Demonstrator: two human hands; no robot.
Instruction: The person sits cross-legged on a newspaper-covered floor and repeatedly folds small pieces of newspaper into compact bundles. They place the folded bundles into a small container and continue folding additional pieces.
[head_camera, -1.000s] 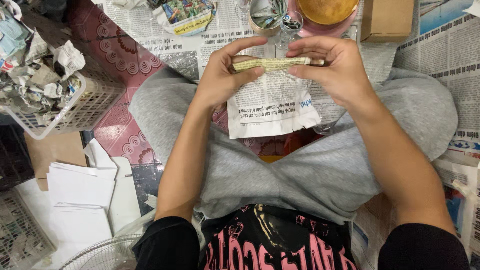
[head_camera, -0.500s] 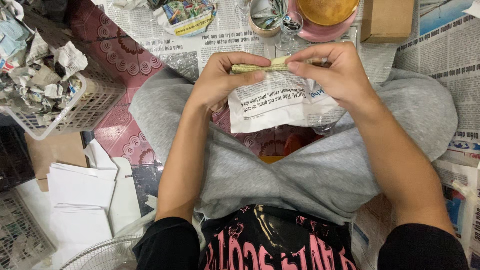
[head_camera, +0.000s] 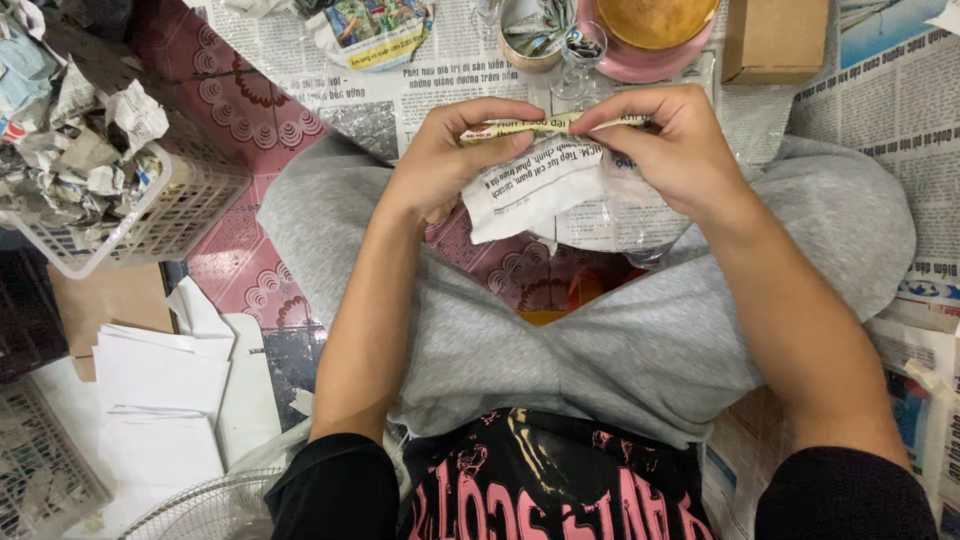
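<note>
I sit cross-legged in grey trousers. Both hands hold one piece of newspaper (head_camera: 530, 185) above my lap. Its top edge is rolled into a thin tube that runs between my hands, and the loose part hangs down below it. My left hand (head_camera: 455, 155) pinches the left end of the roll with thumb and fingers. My right hand (head_camera: 665, 145) grips the right end with its fingers curled over the top. A clear plastic sheet (head_camera: 625, 215) hangs behind the paper.
A white plastic basket (head_camera: 165, 215) of crumpled paper scraps stands at the left. Stacked white sheets (head_camera: 150, 385) lie lower left. A pink dish with a yellow bowl (head_camera: 650, 30), a small glass (head_camera: 582, 50) and a cardboard box (head_camera: 775, 40) sit on newspapers ahead.
The hanging part of the paper has become shorter as the roll took up more of it, and the sheet now tilts to the left. Both hands stay where they were.
</note>
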